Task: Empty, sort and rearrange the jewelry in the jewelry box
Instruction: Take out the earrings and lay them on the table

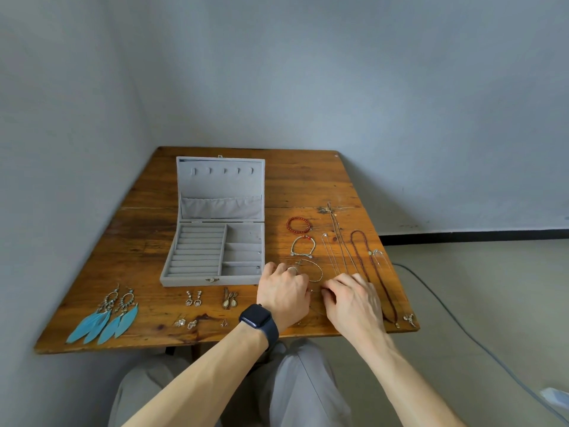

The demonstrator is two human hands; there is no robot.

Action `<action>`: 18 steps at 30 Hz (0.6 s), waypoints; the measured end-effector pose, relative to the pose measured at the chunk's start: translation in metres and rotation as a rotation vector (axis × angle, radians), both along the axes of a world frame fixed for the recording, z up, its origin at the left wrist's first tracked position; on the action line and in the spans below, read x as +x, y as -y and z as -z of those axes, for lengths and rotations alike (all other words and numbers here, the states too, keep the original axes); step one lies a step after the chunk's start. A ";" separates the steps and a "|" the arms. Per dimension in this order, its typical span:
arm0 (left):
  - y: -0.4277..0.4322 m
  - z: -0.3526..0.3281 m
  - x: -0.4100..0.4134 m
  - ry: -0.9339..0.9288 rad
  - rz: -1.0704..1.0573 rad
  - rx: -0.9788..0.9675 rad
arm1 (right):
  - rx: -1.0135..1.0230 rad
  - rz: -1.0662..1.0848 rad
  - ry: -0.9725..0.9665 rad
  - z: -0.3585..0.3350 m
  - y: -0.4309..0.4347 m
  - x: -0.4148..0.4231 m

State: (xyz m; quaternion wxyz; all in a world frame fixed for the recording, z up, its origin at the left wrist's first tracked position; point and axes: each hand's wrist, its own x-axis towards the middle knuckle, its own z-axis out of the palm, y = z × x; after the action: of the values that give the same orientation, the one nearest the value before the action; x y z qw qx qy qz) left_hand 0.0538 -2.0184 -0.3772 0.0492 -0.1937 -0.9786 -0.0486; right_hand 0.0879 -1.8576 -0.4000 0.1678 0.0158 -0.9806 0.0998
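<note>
The emptied grey jewelry box (215, 251) stands open mid-counter (308, 180). Earrings (193, 298) lie near, bracelets (303, 246) and necklaces (369, 253) right, grouped by kind. Left hand (283, 291) and right hand (354, 297) curl close together; any pinch cannot be told.

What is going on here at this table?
A person sits at a wooden table and sorts jewelry. The grey jewelry box stands open and its compartments look empty. Earrings lie in front of it, with the blue feather earrings at the left; bracelets and necklaces lie to its right. The left hand and the right hand rest close together on the table beside a thin bracelet, fingers curled over something small that I cannot make out.
</note>
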 end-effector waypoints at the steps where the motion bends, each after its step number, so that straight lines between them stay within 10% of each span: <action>1: 0.001 0.001 0.001 0.004 0.003 -0.007 | -0.003 0.005 0.000 0.001 0.000 0.000; 18: 0.003 0.002 0.003 0.028 0.001 -0.003 | 0.059 0.060 0.011 0.000 0.010 0.003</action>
State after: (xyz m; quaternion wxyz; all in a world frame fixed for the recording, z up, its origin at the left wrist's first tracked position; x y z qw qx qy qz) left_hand 0.0573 -2.0217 -0.3796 0.0355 -0.1934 -0.9792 -0.0499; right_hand 0.0913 -1.8678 -0.4003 0.1646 -0.0095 -0.9841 0.0658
